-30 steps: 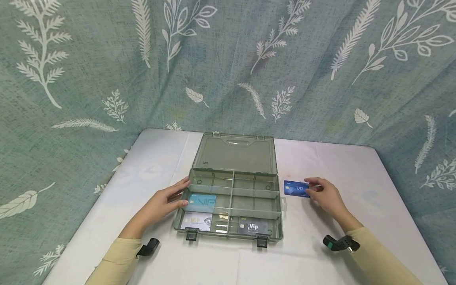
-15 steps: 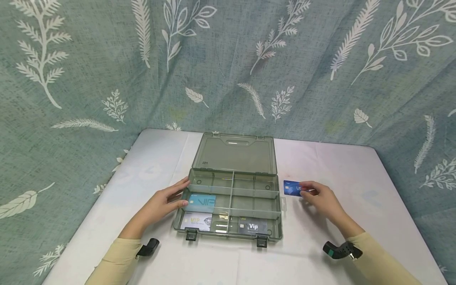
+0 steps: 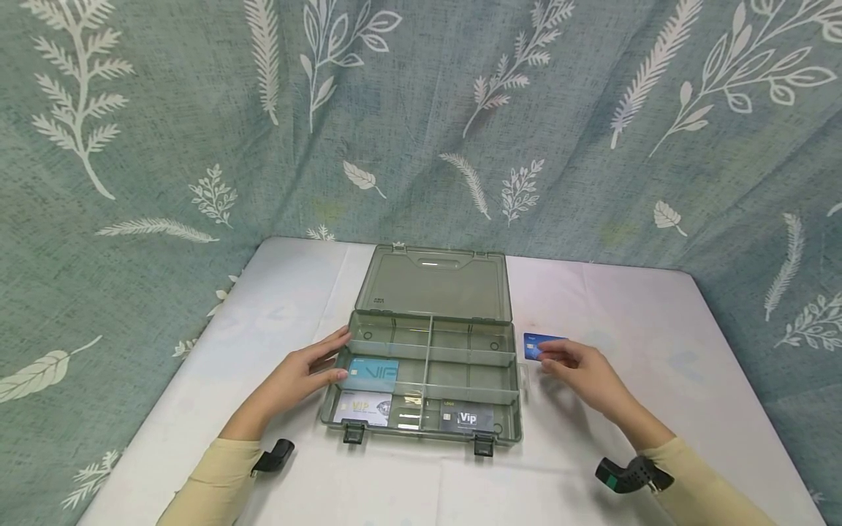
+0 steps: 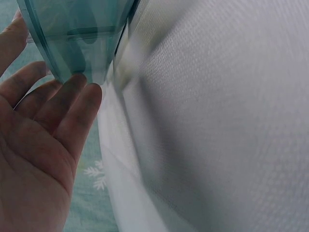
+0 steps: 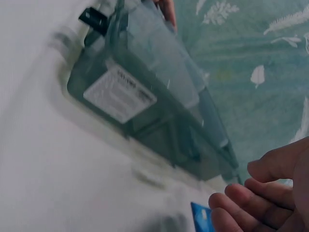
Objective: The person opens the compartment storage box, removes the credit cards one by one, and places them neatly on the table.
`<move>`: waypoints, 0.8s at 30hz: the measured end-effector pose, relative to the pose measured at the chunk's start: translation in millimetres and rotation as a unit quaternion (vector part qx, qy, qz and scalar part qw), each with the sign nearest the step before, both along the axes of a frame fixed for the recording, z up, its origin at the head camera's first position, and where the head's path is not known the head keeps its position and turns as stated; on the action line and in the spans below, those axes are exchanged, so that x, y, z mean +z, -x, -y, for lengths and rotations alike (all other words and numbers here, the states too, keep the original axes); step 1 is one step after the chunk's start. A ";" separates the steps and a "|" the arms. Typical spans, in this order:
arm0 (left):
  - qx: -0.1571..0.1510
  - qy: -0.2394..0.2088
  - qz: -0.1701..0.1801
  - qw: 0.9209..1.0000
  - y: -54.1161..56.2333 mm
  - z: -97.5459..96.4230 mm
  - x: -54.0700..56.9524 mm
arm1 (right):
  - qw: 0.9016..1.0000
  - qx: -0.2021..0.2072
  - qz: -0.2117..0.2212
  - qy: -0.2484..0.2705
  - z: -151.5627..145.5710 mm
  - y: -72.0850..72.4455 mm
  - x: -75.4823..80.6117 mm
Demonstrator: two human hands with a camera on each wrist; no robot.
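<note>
R hand [image 3: 582, 369] @ blue chip card [image 3: 533, 341]

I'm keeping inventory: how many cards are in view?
4: teal card in the box, middle left; white card, front left; black card, front right; blue card beside the box, partly behind the right hand. More could be hidden.

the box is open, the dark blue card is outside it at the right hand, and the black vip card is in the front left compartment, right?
Not quite: the head view shows the black VIP card in the front right compartment. The box is open, and the dark blue card is outside it at the right hand.
</note>
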State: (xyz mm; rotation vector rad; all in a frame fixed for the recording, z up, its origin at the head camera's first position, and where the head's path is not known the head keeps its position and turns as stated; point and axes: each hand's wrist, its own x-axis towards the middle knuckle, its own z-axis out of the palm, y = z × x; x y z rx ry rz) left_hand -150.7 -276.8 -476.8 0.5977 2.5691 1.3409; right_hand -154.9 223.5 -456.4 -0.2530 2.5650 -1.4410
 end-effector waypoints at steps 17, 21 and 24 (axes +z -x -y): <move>0.002 -0.006 0.007 1.000 0.1 0.2 -1.9 | 0.991 0.073 0.068 0.088 22.1 -19.4 23.2; 0.002 -0.005 0.006 1.000 -0.5 0.2 -1.4 | 0.987 0.088 0.092 0.099 25.9 -23.3 26.5; 0.002 -0.006 0.005 1.000 -0.7 0.7 -1.4 | 0.984 0.096 0.103 0.106 28.4 -26.8 29.1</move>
